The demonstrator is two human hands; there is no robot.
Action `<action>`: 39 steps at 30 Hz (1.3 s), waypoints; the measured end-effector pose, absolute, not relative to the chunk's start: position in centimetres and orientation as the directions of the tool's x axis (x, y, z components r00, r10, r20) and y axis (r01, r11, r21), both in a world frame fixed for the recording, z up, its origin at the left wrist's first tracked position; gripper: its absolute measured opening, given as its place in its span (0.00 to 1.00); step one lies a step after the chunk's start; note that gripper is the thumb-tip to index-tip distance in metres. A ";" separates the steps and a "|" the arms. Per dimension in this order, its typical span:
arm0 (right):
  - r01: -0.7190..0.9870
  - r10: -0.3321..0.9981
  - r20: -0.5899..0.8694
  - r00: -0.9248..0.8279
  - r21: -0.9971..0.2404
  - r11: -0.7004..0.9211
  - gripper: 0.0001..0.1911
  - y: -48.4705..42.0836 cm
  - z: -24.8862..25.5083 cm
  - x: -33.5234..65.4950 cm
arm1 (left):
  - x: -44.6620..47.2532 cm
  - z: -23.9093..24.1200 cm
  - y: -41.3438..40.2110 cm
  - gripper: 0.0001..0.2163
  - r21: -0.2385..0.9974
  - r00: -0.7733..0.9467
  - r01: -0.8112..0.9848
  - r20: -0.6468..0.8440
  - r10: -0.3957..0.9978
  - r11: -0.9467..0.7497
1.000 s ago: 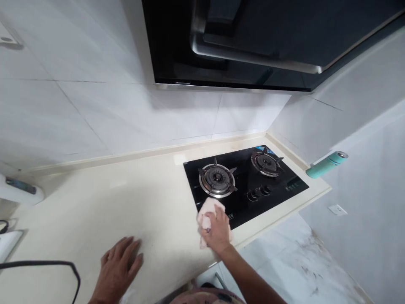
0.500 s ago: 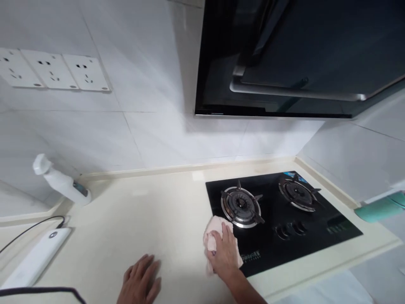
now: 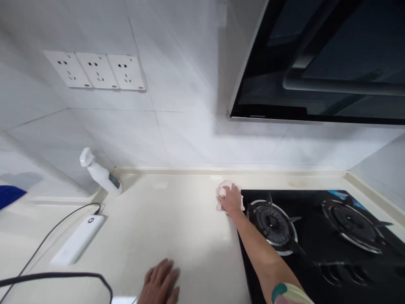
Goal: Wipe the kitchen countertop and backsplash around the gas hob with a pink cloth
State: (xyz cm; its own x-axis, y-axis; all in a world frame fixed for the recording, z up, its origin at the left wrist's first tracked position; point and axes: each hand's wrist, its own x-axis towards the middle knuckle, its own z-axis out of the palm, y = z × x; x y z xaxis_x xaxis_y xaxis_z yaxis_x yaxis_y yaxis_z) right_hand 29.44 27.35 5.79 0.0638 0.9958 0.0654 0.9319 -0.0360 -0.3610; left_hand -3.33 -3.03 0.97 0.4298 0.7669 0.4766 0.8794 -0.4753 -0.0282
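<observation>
My right hand (image 3: 230, 199) presses a folded pink cloth (image 3: 225, 184) onto the cream countertop (image 3: 177, 228), at the back left corner of the black glass gas hob (image 3: 311, 200). My forearm passes just beside the hob's left burner (image 3: 272, 223). My left hand (image 3: 160, 283) rests flat on the countertop near the bottom of the view, fingers spread and holding nothing. The hob's right burner (image 3: 351, 223) stands well away from both hands.
A white spray bottle (image 3: 100, 173) stands against the back wall, with a white power bank (image 3: 77, 240) and its black cable (image 3: 53, 232) nearby. Several wall sockets (image 3: 95, 71) sit above. A black range hood (image 3: 316, 63) hangs overhead. A blue cloth (image 3: 9, 195) shows far left.
My right hand has slid the pink cloth from the hob's front left corner to its back left corner. The view has swung toward the hob and the left hand stays flat.
</observation>
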 end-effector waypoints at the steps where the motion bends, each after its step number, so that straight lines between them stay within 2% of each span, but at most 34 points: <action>1: 0.924 0.996 0.051 0.079 -0.378 -0.054 0.30 28.3 6.1 28.7 | -3.2 1.4 -3.1 0.16 -0.024 0.426 0.881 0.473 0.771 -0.472; 3: 0.914 0.997 0.032 0.076 -0.402 -0.057 0.31 29.3 6.5 26.3 | -2.9 2.1 -3.2 0.15 -0.015 0.419 0.885 0.465 0.780 -0.466; 6: 0.906 0.998 0.008 -0.055 -0.420 0.053 0.32 27.1 6.5 21.0 | -2.7 2.5 -3.2 0.14 0.004 0.409 0.887 0.458 0.789 -0.462; 10: 0.810 0.927 0.009 -0.376 -0.482 0.334 0.33 18.9 5.0 15.5 | -2.9 2.1 -3.2 0.14 0.028 0.404 0.883 0.460 0.791 -0.468; 14: 0.624 0.769 0.087 -0.633 -0.531 0.574 0.29 10.4 3.0 17.9 | -3.0 1.7 -3.2 0.14 0.053 0.388 0.890 0.431 0.815 -0.452; 17: 0.703 0.821 0.073 -0.566 -0.477 0.527 0.26 8.3 2.4 23.6 | -2.7 1.9 -3.3 0.14 0.071 0.372 0.894 0.431 0.822 -0.442; 20: 0.883 0.950 0.052 -0.309 -0.356 0.307 0.26 10.7 3.3 28.5 | -2.3 2.4 -3.4 0.14 0.117 0.356 0.890 0.423 0.833 -0.440; 22: 0.934 0.981 0.055 -0.188 -0.301 0.195 0.27 13.6 4.3 29.7 | -2.0 2.6 -3.5 0.13 0.164 0.343 0.886 0.397 0.851 -0.433; 27: 0.941 0.999 0.012 -0.040 -0.335 0.042 0.28 18.1 5.5 25.5 | -2.0 1.9 -3.7 0.14 0.279 0.298 0.870 0.358 0.885 -0.406; 29: 0.932 0.998 0.004 -0.065 -0.358 0.062 0.28 17.3 5.1 22.7 | -2.3 1.4 -3.7 0.17 0.317 0.284 0.858 0.361 0.888 -0.404; 34: 0.851 0.952 0.005 -0.307 -0.446 0.277 0.27 9.0 4.4 17.8 | -3.1 0.1 -3.7 0.23 0.367 0.233 0.848 0.388 0.892 -0.381; 37: 0.818 0.936 0.023 -0.352 -0.479 0.320 0.26 1.1 4.2 17.0 | -3.1 -0.4 -3.3 0.23 0.396 0.209 0.837 0.406 0.890 -0.377; 39: 0.829 0.940 0.046 -0.339 -0.457 0.322 0.21 -4.6 3.9 17.7 | -3.2 -0.7 -3.0 0.21 0.418 0.206 0.825 0.404 0.891 -0.380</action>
State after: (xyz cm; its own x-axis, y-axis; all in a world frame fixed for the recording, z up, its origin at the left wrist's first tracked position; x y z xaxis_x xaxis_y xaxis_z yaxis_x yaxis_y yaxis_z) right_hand 17.73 -4.59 3.94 -0.3393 0.9396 0.0461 0.8291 0.3218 -0.4572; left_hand -3.19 -3.03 -0.69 0.2061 0.8914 0.4037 0.8254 -0.3800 0.4176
